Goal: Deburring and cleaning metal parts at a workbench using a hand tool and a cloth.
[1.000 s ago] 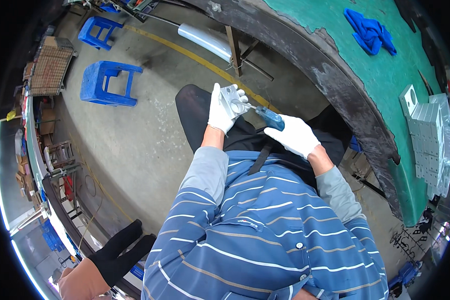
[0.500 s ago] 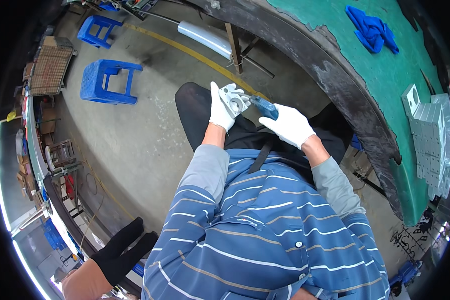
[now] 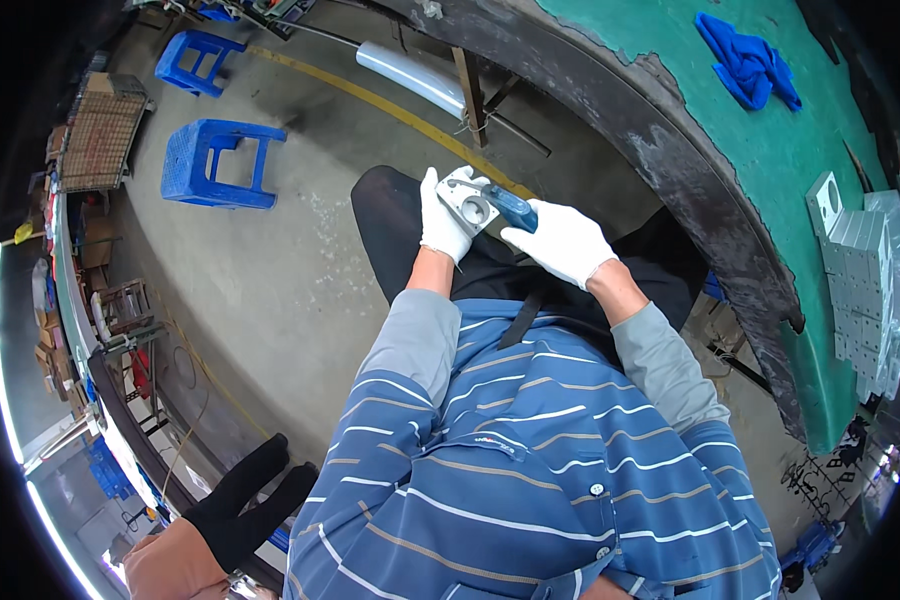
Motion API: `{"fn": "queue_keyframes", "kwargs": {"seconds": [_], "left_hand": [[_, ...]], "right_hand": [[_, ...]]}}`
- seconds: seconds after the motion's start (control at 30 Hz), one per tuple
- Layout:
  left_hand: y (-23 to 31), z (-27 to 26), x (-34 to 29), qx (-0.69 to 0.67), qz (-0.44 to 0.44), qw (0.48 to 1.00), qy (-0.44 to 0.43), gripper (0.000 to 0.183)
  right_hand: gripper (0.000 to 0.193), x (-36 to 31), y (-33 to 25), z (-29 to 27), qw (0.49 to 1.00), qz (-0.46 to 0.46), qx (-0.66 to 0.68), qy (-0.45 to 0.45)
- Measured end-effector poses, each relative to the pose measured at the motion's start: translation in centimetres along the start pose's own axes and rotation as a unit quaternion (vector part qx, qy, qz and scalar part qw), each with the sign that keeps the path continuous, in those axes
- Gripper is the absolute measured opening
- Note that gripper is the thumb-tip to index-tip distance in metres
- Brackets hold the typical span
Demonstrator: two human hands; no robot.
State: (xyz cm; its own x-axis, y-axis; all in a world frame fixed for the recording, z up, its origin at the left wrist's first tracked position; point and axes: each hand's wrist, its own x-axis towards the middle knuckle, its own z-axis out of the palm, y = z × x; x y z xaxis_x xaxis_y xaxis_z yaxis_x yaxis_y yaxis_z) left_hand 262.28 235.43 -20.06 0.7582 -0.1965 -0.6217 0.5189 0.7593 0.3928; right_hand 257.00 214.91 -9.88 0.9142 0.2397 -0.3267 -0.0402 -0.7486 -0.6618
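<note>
Above my lap, my gloved left hand [image 3: 440, 226] is closed round the edge of a silver metal block [image 3: 459, 208] with a large round hole. The block is tilted, and its hole faces up toward me. In my gloved right hand [image 3: 573, 246] is a blue-bodied hand tool [image 3: 511, 208], gripped at its rear end. Its front end lies over the right side of the block, near the hole. I cannot make out the tool's tip or whether it touches the metal.
On the right, a green-topped workbench [image 3: 660, 30] carries stacked silver metal blocks [image 3: 855, 290] and a crumpled blue cloth [image 3: 750, 65]. Blue plastic stools [image 3: 195, 165] stand on the floor at left. A clear plastic roll [image 3: 410, 78] is by the bench. Another person's legs [image 3: 240, 490] show at lower left.
My right hand and the blue tool have moved left and slightly up, bringing the tool over the block. My left hand keeps hold of the block, nearly in place.
</note>
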Motion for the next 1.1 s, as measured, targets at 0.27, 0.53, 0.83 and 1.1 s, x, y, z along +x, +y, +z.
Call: {"fn": "queue_keyframes", "kwargs": {"seconds": [0.27, 0.53, 0.83, 1.1], "left_hand": [[0.1, -0.7, 0.4, -0.016, -0.014, 1.000, -0.015, 0.050], [-0.2, -2.1, 1.3, -0.028, -0.022, 0.997, -0.067, 0.055], [-0.2, -1.1, 0.4, -0.032, -0.043, 0.997, -0.051, 0.059], [0.0, 0.0, -0.1, -0.047, -0.029, 0.998, 0.013, 0.055]], "right_hand": [[0.063, 0.8, -0.7, -0.6, 0.998, 0.028, -0.015, -0.061], [0.060, 1.2, 0.0, -0.6, 0.999, 0.012, 0.008, -0.032], [0.058, 0.2, -0.3, -1.4, 0.998, 0.044, 0.012, -0.048], [0.059, 0.1, 0.2, -0.8, 0.999, 0.027, -0.015, -0.039]]}}
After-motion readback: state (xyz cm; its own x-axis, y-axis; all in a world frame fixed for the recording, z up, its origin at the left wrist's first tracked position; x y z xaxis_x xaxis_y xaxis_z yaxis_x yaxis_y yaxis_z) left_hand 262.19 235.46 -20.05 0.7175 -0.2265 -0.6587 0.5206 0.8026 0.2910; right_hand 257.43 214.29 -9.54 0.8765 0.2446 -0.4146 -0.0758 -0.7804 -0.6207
